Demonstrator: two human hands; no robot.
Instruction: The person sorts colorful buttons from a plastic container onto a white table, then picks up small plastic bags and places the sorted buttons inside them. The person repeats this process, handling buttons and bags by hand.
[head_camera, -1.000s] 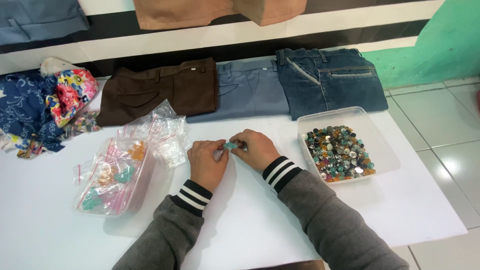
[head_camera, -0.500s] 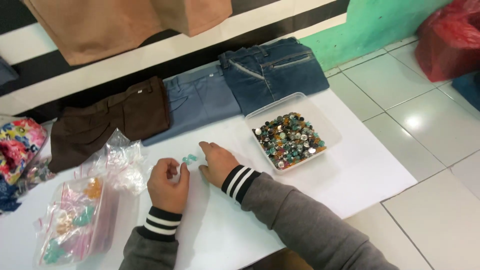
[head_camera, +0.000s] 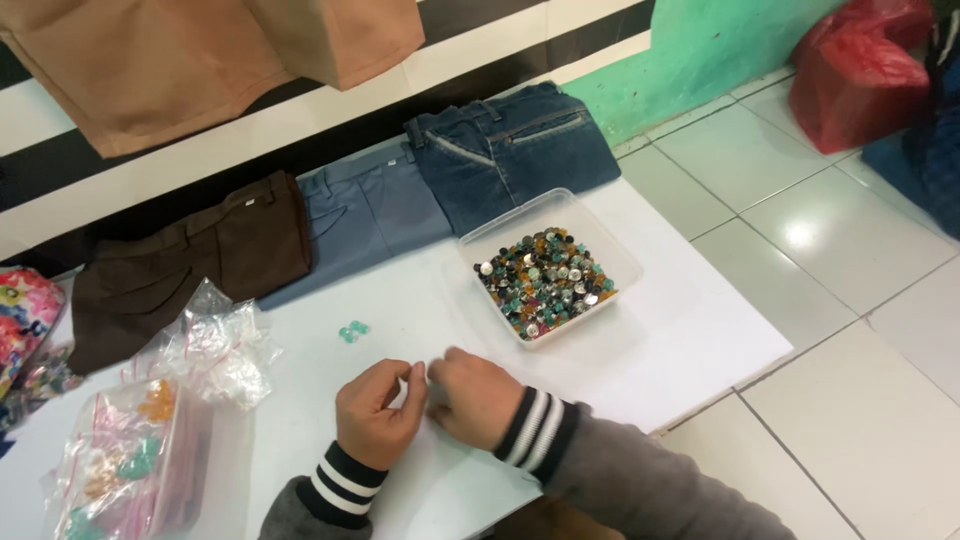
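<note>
Since half a second ago both hands have come nearer to the body, left hand (head_camera: 375, 412) and right hand (head_camera: 478, 398) with fingers pinched together (anything held is hidden), while the green beads (head_camera: 352, 331) lie apart on the table (head_camera: 660, 340).

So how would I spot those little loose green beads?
Start at the white table and its clear square plastic tray of mixed buttons. Left of it, just beyond the left hand, lie tiny teal green beads, alone on bare tabletop rather than bagged or boxed.
</note>
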